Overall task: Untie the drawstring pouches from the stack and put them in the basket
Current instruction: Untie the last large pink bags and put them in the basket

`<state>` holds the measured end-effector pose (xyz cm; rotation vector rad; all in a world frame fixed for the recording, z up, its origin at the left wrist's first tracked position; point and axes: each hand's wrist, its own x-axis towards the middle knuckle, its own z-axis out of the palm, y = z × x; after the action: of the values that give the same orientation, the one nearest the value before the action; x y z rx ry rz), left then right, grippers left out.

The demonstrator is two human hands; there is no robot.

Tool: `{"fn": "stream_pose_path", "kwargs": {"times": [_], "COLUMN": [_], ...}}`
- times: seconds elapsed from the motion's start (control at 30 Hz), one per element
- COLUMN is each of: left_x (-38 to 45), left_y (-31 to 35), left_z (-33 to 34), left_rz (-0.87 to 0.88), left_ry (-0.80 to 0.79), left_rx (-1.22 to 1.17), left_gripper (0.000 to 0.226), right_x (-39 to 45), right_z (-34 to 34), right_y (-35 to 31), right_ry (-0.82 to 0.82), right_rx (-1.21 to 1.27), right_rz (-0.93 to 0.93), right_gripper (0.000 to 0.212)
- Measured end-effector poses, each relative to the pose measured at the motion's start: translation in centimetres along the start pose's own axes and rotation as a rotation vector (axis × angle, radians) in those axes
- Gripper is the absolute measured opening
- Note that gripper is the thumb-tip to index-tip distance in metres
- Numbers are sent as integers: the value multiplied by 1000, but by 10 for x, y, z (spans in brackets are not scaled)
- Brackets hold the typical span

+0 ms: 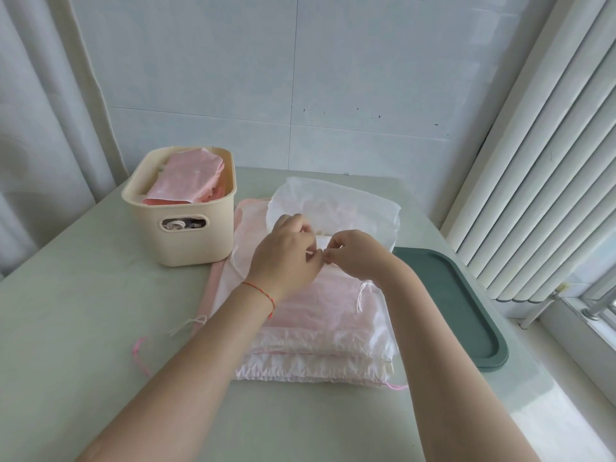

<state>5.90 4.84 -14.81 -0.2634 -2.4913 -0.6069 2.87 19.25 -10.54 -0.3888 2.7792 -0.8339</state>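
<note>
A stack of pink and white drawstring pouches lies on the pale table in front of me. On top of it sits a sheer white pouch with its far part puffed up. My left hand and my right hand meet over the near edge of that pouch, and both pinch its thin white drawstring between fingertips. A cream plastic basket stands to the left of the stack, with a folded pink pouch inside it.
A dark green tray lies right of the stack, partly under it. Loose pink and white cords trail off the stack's left side. A wall stands behind the table, a curtain at left, window blinds at right.
</note>
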Motion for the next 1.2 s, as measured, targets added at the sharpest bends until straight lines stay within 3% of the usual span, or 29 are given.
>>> {"fn": "stream_pose_path", "kwargs": {"times": [0.1,0.2,0.3,0.37,0.47,0.67,0.87,1.03,1.13,1.2], "left_x": [0,0,0,-1,1,9,9,9,6,5], "left_y": [-6,-11,-14,-18,-23,-12,2,-1,-3,-5], "left_z": [2,2,1,2,0,-20,-32,-26,-18,-17], "left_rz": [-159,-361,-503,-529,-473,-554,-434,-487,-497,-487], "left_ry": [-39,-27,-32,-73,-133,-157,-114,-178,-144,-176], "left_rx": [-171,-272,-244,-177,-184,-787,-839,-913,-757,-631], "left_gripper": [38,33,28,27,32,39,26,23,22,29], "right_x": [4,11,14,14,15,17,2,-4,-6,-6], "right_z": [6,16,28,31,24,17,8,4,1,-2], "right_y": [2,5,8,12,20,23,5,-4,-6,-4], "right_ry": [21,166,333,357,327,195,28,-65,-105,-106], "right_rx": [69,144,109,52,-40,57,76,37,63,212], "right_rz": [56,41,17,38,92,41,-38,-90,-108,-90], "right_gripper": [16,15,15,18,15,19,17,18,23,29]}}
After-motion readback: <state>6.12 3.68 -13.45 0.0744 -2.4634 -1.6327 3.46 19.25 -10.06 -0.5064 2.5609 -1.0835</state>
